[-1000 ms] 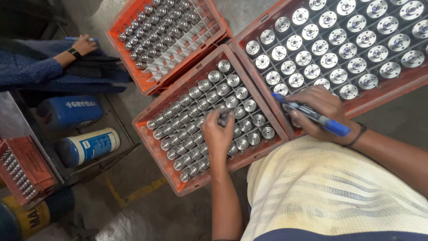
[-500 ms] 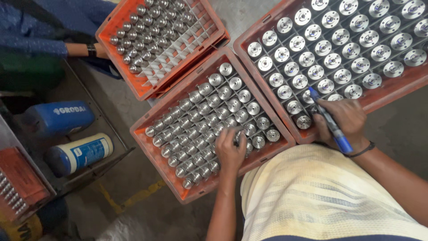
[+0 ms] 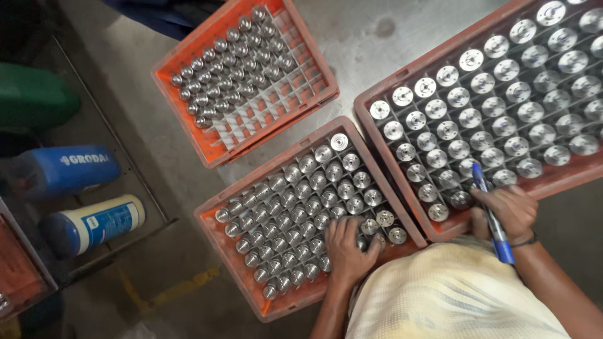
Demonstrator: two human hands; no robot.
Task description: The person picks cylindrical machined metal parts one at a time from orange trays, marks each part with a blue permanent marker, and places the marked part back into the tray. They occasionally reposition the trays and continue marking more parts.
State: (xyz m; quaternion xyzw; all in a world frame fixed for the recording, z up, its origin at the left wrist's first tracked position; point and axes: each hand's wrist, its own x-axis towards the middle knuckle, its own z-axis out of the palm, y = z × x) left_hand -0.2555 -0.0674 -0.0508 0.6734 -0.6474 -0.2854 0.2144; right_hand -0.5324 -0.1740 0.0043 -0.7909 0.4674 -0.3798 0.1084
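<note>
Keep L hand fingers spread flat on the round silver metal parts in the middle orange plastic divider crate, R hand fingers closed round the blue marker pen, tip steady over the right orange crate w/ wider silver discs.

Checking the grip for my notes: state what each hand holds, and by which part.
The right hand grips a blue marker around its middle. The left hand lies on metal parts in the middle crate; any grip is hidden.

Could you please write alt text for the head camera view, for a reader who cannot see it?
A person's left hand rests on round metal parts in the middle orange crate, while the right hand holds a blue marker at the right crate. A third, half-filled crate sits behind on the grey floor.
</note>
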